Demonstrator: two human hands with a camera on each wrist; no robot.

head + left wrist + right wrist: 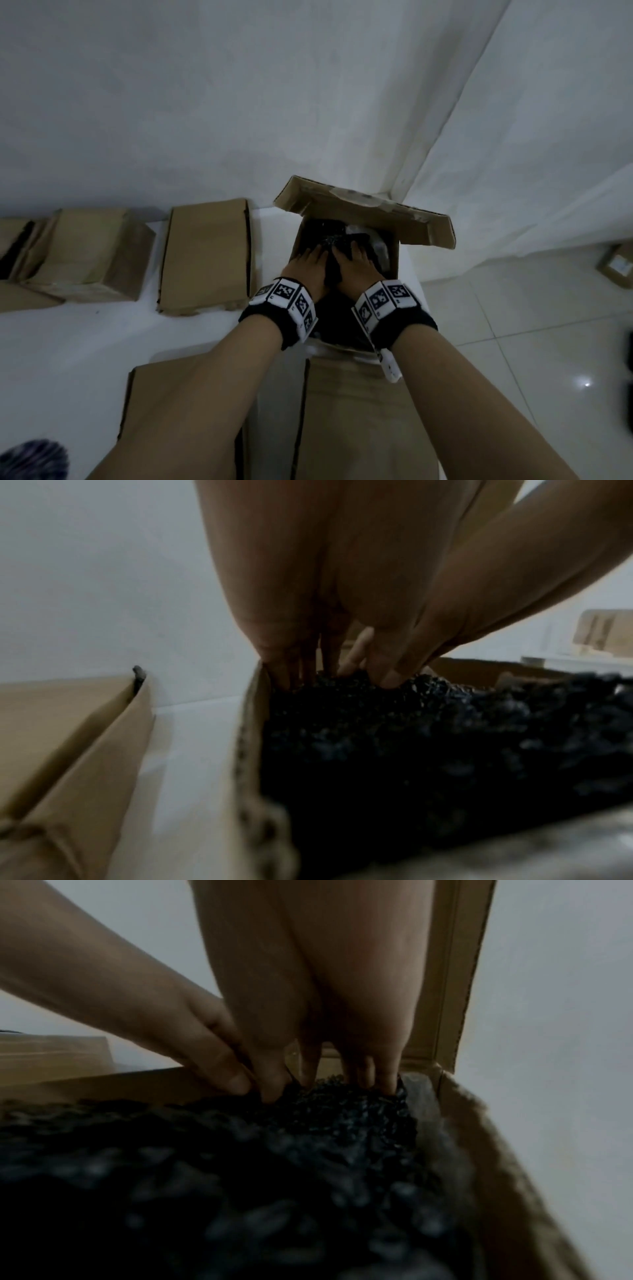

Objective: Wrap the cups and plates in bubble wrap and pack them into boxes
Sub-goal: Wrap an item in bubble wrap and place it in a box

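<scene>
Our left hand (pixel 306 264) and right hand (pixel 356 263) press straight-fingered on black bubble wrap (pixel 411 737) lying in the desk's far-right-corner box (pixel 297 240), lid (pixel 383 219) open.

Possibly packing room, cardboard boxes (pixel 209 257), tiles (pixel 513 325)

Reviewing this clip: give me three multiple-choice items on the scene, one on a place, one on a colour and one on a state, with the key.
1. Where are the left hand and right hand?
A. raised in the air
B. in the open box, on the bubble wrap
C. resting at the person's sides
2. What colour is the bubble wrap?
A. black
B. pink
C. yellow
3. How is the box's lid?
A. taped shut
B. raised open
C. torn off

Key:
1 B: both hands press the wrap between the box walls.
2 A: both wrist views show dark bubbles.
3 B: the lid stands up behind the hands.
</scene>
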